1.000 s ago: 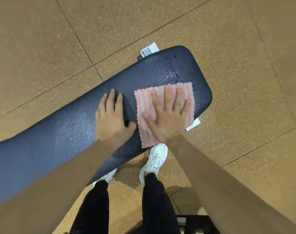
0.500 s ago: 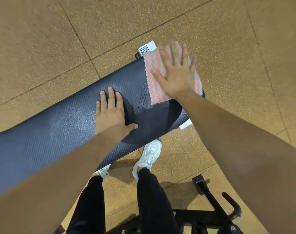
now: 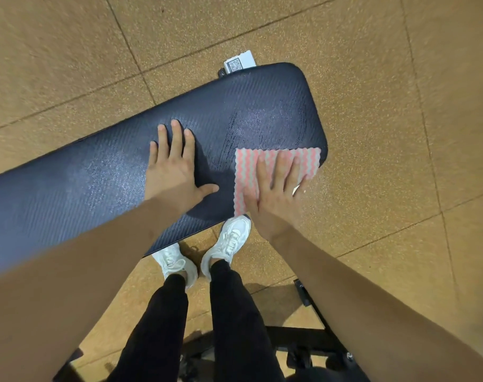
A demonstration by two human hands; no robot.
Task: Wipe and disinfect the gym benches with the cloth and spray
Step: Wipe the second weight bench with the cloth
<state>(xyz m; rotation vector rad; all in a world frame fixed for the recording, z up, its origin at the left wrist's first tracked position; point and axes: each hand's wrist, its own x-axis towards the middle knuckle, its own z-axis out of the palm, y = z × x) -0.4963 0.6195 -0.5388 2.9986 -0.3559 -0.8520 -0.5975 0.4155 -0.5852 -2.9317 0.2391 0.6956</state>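
A black frame [image 3: 303,337] at the bottom is cut off by the picture's edge and half hidden behind the legs. Two white shoes [image 3: 228,239] stand at the bench's near edge. The left hand [image 3: 174,175] lies flat on the bench [image 3: 248,106], fingers straight, thumb spread. The right hand [image 3: 276,194], slightly blurred, presses flat on the cloth [image 3: 313,161] at the near right corner, where the cloth reaches the pad's edge. The bench's left end runs out of view. A label [image 3: 239,63] peeks past the far edge, with open floor [image 3: 400,78] around
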